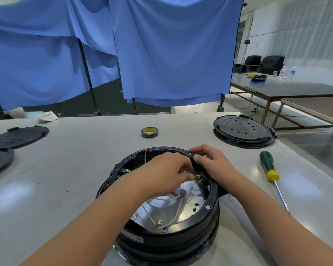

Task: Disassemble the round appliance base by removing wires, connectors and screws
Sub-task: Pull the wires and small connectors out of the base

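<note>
The round appliance base [167, 239] sits open on the desk [81, 160], cover apparently off, so we're partway I'd say. Rim screws [207, 206] are still in and white wires [173, 210] lie loose inside. Left hand [165, 172] pinches at the brass connectors [198, 179] by the far rim; right hand [211, 162] grips the rim there. Screwdriver [270, 169] lies unused, right.

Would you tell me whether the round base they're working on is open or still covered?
Open. The round base has no cover on top: its metal plate and loose white wires show inside, and both hands reach into it.
</note>
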Action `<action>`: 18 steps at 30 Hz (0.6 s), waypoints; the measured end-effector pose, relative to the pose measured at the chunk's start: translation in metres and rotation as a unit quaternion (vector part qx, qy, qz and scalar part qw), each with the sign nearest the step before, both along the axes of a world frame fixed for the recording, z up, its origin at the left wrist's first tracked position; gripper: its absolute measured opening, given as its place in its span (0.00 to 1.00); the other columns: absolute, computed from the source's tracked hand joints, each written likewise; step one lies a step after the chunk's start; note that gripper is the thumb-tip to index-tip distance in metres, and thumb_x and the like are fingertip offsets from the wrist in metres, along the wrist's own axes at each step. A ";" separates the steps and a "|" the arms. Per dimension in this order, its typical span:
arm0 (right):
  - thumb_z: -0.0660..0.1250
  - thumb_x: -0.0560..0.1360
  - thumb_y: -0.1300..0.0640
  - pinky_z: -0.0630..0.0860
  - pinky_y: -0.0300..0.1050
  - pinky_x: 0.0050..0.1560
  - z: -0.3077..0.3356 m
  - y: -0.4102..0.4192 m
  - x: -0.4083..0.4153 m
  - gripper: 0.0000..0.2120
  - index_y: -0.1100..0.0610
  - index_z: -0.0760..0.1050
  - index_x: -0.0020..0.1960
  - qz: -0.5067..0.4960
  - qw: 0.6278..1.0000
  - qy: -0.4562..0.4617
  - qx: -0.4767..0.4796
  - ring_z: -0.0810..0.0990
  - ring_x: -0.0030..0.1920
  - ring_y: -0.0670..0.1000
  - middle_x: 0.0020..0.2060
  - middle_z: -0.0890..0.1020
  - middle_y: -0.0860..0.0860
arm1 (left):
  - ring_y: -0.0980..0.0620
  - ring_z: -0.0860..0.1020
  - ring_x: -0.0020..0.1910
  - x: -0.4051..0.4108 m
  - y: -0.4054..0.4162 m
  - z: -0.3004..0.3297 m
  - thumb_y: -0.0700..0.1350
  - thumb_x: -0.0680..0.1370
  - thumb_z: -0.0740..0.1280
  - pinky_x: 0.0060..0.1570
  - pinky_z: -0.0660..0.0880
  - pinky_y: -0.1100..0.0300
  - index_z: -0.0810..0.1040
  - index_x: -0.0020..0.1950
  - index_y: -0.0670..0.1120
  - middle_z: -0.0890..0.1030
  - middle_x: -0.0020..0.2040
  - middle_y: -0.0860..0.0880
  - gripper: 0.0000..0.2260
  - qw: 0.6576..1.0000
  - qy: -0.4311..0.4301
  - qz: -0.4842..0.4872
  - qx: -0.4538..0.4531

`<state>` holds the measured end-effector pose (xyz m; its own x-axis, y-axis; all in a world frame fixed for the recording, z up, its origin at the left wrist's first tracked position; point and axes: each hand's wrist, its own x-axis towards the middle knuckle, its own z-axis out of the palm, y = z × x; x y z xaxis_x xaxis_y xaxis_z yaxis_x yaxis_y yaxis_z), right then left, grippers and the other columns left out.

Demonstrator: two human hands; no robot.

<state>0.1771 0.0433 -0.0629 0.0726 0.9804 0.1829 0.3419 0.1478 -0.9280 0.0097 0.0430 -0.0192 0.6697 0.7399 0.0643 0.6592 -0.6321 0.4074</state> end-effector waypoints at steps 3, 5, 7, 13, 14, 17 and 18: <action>0.62 0.76 0.64 0.75 0.39 0.42 0.000 0.000 -0.001 0.11 0.48 0.77 0.46 -0.004 1.000 0.002 -0.003 0.79 0.41 0.49 0.44 0.80 0.54 | 0.54 0.81 0.39 -0.009 0.003 0.002 0.53 0.81 0.58 0.40 0.78 0.59 0.78 0.51 0.53 0.83 0.41 0.54 0.10 0.998 -0.025 0.017 -0.060; 0.62 0.77 0.64 0.76 0.42 0.45 0.000 0.000 -0.001 0.10 0.50 0.77 0.47 -0.006 1.000 0.004 -0.006 0.80 0.43 0.50 0.46 0.81 0.55 | 0.49 0.82 0.43 -0.016 0.005 0.004 0.52 0.81 0.57 0.45 0.80 0.53 0.79 0.51 0.53 0.84 0.40 0.54 0.11 0.994 -0.036 0.028 -0.098; 0.62 0.77 0.64 0.76 0.43 0.46 0.001 0.000 -0.001 0.10 0.51 0.77 0.49 -0.006 1.000 0.002 -0.007 0.80 0.44 0.51 0.47 0.81 0.56 | 0.47 0.82 0.45 -0.019 0.007 0.005 0.50 0.81 0.59 0.48 0.80 0.50 0.80 0.51 0.54 0.83 0.38 0.54 0.10 0.991 -0.053 0.034 -0.120; 0.62 0.77 0.63 0.76 0.41 0.45 0.001 -0.001 -0.001 0.09 0.51 0.77 0.50 -0.009 1.000 -0.002 -0.007 0.79 0.45 0.51 0.48 0.80 0.55 | 0.58 0.73 0.32 -0.007 0.005 0.003 0.51 0.79 0.63 0.32 0.67 0.62 0.80 0.44 0.51 0.77 0.33 0.54 0.09 0.999 0.007 0.016 -0.032; 0.62 0.77 0.63 0.75 0.38 0.44 0.001 -0.001 -0.001 0.09 0.52 0.77 0.51 -0.009 1.000 -0.003 -0.006 0.79 0.44 0.50 0.47 0.80 0.55 | 0.58 0.71 0.31 -0.004 0.005 0.002 0.53 0.78 0.63 0.31 0.65 0.62 0.77 0.40 0.52 0.74 0.32 0.55 0.10 1.000 0.023 0.014 -0.010; 0.62 0.77 0.63 0.75 0.36 0.43 0.000 -0.001 -0.001 0.09 0.52 0.78 0.51 -0.008 1.000 -0.005 -0.004 0.79 0.44 0.48 0.48 0.80 0.54 | 0.56 0.71 0.34 0.001 0.003 -0.001 0.54 0.79 0.61 0.33 0.64 0.60 0.70 0.36 0.54 0.72 0.34 0.55 0.12 0.997 0.057 0.008 0.045; 0.62 0.77 0.63 0.75 0.36 0.43 0.000 0.000 -0.001 0.09 0.52 0.78 0.52 -0.008 1.000 -0.006 -0.003 0.79 0.44 0.48 0.48 0.80 0.54 | 0.55 0.71 0.35 0.002 0.003 -0.002 0.54 0.79 0.61 0.34 0.64 0.59 0.70 0.37 0.53 0.72 0.35 0.55 0.11 0.996 0.061 0.008 0.057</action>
